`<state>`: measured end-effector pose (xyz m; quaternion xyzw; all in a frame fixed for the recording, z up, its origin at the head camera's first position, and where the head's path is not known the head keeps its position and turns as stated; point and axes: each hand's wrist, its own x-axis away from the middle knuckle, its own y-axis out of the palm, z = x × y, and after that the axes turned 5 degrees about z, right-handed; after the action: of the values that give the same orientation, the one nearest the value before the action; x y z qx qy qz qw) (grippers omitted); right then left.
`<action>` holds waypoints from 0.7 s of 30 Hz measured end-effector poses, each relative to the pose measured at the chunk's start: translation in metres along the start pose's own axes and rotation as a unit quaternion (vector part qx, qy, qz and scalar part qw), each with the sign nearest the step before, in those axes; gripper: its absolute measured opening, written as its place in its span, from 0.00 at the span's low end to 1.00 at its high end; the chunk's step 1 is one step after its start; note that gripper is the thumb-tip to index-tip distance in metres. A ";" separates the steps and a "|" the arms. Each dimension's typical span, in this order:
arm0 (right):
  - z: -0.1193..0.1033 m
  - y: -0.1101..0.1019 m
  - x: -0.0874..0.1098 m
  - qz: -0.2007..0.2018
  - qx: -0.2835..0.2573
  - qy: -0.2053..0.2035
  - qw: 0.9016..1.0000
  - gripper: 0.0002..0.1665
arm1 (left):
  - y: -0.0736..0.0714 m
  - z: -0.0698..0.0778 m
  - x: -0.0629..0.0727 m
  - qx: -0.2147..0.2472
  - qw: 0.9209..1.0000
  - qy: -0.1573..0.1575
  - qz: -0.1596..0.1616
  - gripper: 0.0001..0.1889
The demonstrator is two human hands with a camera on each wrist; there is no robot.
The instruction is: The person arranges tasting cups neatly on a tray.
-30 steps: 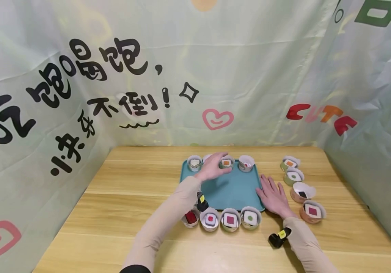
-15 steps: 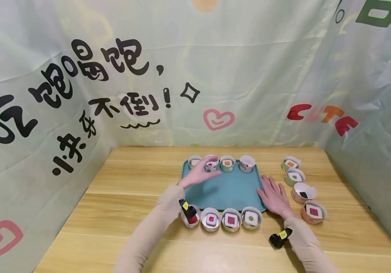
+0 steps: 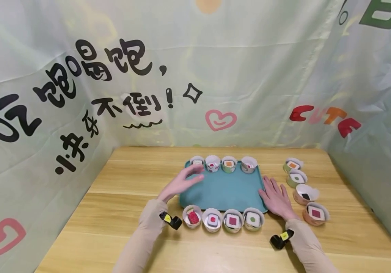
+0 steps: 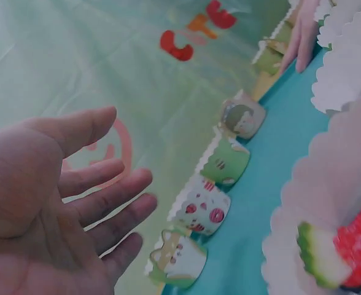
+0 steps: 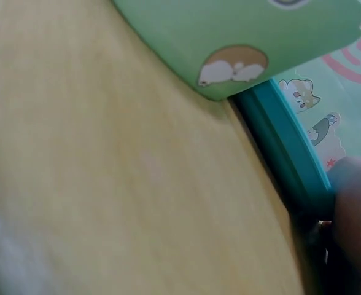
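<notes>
Head view: left hand [image 3: 180, 182] spread wide, thumb apart from the fingers, palm bare; its fingertips reach over the left edge of a teal rectangular tray [image 3: 224, 191], just before a row of four scalloped, printed paper cups with sushi-like pieces [image 3: 212, 167]; left wrist view shows a gap between fingers and cups; right hand [image 3: 277, 199] lies flat with fingers extended, beside the tray's right rim, thumb contact unclear; a second paper-cup row [image 3: 212, 221] lines the near rim, between the hands; a third paper-cup group [image 3: 296, 178] stands right of the right hand; tray's flat middle spans between the hands, light wooden table [image 3: 120, 197] left of the left hand; beyond them, fabric backdrop [image 3: 188, 132] reads "CUTE" and "吃饱喝饱, 快乐不倒!"; yellow wrist-camera labels [image 3: 168, 218] too small to read.
</notes>
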<state>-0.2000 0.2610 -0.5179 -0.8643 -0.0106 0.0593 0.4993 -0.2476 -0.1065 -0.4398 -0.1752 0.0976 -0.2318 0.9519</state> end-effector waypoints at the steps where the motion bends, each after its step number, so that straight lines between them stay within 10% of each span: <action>1: 0.000 0.000 0.000 0.000 0.000 0.000 1.000 0.38 | -0.001 -0.001 0.003 0.001 1.000 0.002 -0.003 0.27; 21: -0.001 -0.001 -0.001 0.000 0.002 -0.004 1.000 0.38 | -0.014 -0.022 0.054 -0.032 0.995 0.013 -0.093 0.28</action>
<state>-0.2010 0.2611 -0.5165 -0.8630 -0.0120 0.0627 0.5012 -0.2119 -0.1503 -0.4603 -0.2111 0.1008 -0.3187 0.9185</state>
